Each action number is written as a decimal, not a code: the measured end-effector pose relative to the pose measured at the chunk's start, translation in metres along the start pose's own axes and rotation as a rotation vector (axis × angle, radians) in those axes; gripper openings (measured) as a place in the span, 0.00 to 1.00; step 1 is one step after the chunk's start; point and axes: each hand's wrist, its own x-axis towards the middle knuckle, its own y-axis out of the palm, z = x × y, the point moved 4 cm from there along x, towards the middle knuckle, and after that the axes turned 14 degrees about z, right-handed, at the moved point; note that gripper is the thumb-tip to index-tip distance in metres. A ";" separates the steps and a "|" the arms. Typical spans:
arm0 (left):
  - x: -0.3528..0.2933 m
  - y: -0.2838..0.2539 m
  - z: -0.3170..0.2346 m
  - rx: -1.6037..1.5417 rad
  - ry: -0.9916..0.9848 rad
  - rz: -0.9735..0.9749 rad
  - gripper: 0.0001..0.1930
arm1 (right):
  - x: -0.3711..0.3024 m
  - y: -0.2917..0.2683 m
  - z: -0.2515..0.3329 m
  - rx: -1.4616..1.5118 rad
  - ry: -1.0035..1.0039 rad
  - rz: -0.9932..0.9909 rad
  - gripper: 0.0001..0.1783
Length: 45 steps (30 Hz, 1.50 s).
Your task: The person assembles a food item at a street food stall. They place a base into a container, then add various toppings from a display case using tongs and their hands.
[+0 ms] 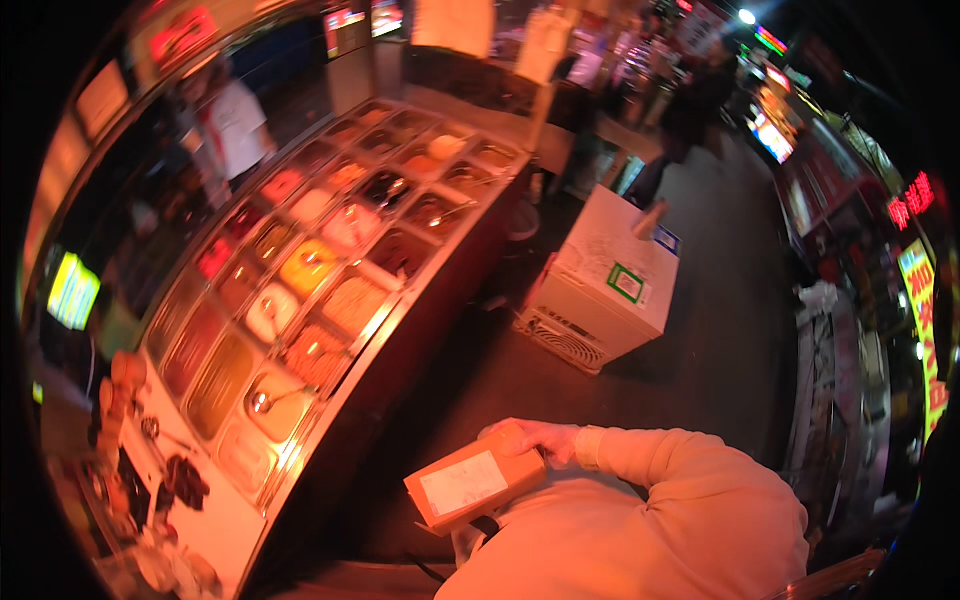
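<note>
Grasping one cardboard box (522,472) bearing one label (463,482), the right hand (543,440) curls its fingers (510,430); left hand's grip unclear.

the right hand (537,438) grips a cardboard box (470,482) near a food counter (230,505).

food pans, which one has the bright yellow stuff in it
The one holding yellow food, between white food at its lower left and pinkish food at its upper right. Its strong yellow stands out; others look redder, darker or paler.
</note>
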 end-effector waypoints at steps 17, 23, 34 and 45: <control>-0.002 0.140 -0.269 0.346 0.240 -0.097 0.15 | -0.358 -0.186 0.099 0.198 -0.588 -0.461 0.39; 0.014 0.244 -0.405 0.038 0.522 0.267 0.18 | -0.432 -0.234 0.076 0.270 -0.794 -0.697 0.37; -0.064 0.536 -0.774 -0.127 0.925 0.975 0.38 | -0.588 -0.297 0.066 0.416 -1.188 -0.977 0.41; -0.220 0.708 -0.928 -0.430 0.407 0.812 0.65 | -0.788 -0.449 0.139 0.426 -1.044 -1.052 0.37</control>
